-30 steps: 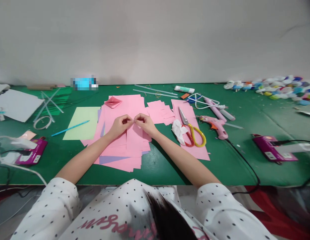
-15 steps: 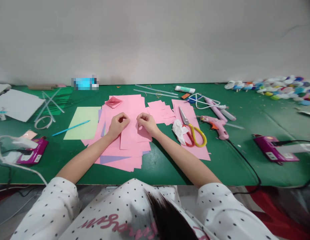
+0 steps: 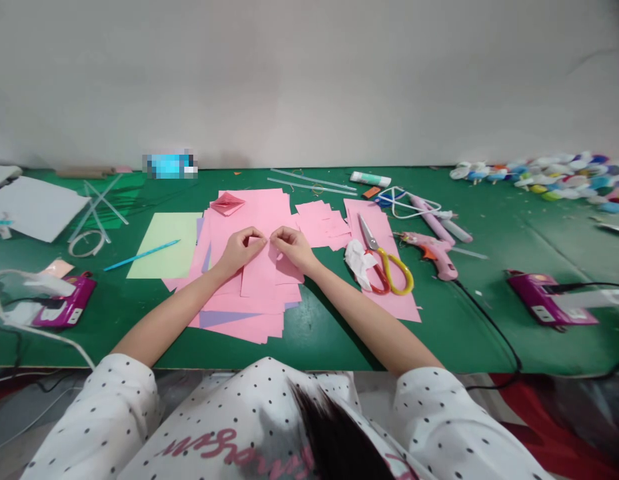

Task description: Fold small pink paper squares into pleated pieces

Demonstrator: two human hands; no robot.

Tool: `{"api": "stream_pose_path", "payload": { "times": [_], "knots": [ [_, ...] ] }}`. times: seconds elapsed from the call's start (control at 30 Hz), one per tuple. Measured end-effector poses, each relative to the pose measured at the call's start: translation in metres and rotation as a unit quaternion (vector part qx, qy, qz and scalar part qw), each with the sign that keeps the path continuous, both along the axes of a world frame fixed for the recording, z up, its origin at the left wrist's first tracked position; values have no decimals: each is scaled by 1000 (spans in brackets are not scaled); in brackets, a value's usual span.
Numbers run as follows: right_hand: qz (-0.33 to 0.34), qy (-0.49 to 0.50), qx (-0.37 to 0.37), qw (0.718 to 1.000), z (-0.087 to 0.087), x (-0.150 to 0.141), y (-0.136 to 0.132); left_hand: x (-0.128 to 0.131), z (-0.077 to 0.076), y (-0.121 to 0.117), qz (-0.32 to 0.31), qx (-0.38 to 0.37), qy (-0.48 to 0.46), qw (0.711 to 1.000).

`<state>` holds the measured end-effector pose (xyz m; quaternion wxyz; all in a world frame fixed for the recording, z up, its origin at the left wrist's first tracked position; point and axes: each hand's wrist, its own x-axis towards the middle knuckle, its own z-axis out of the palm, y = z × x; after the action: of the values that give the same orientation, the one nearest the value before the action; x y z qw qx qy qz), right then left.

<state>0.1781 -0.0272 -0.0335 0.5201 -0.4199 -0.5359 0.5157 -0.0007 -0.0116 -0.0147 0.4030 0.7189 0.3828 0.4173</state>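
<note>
Over a stack of pink paper sheets (image 3: 246, 207), my left hand (image 3: 243, 249) and my right hand (image 3: 294, 249) face each other, fingertips almost touching. Each pinches thumb against forefinger at the upper part of a pink paper piece (image 3: 259, 277). This piece lies over the stack, and its lower edge shows below my hands. Exactly how the fingertips grip it is too small to see. A folded pink paper piece (image 3: 228, 204) rests on the stack's upper left. Small pink paper squares (image 3: 319, 223) lie right of the stack.
Scissors (image 3: 384, 260) and crumpled tissue (image 3: 358, 261) lie on pink paper at right, beside a pink glue gun (image 3: 432, 252). A blue pencil (image 3: 142, 255) crosses light green paper (image 3: 162, 233) at left. Purple power strips (image 3: 72, 303) flank the green table (image 3: 329, 333). Colourful bottle caps (image 3: 564, 175) are heaped far right.
My left hand has shifted slightly right and my right hand slightly left, so the fingertips are closer together. The pink piece has moved very little.
</note>
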Motion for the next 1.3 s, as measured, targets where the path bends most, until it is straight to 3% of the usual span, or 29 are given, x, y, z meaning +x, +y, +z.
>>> {"api": "stream_pose_path", "payload": {
  "times": [0.2,0.47,0.63,0.77,1.0,1.3],
  "knots": [
    [4,-2,-9,1000,2,-1,-2,1,7,-3,17,-10,9,1000],
    [-46,54,-23,997,1,2,1,-3,3,5,91,-56,-69,992],
    [-16,37,-19,999,3,0,-1,-2,0,5,34,-50,-68,996],
    [-4,13,-9,1000,5,-1,-2,-2,-1,5,35,-23,-49,998],
    [-55,21,0,998,4,0,-1,-3,-1,3,5,-10,-38,999],
    [-74,4,-7,997,3,-3,1,-2,2,1,-8,-20,-21,1000]
  ]
}}
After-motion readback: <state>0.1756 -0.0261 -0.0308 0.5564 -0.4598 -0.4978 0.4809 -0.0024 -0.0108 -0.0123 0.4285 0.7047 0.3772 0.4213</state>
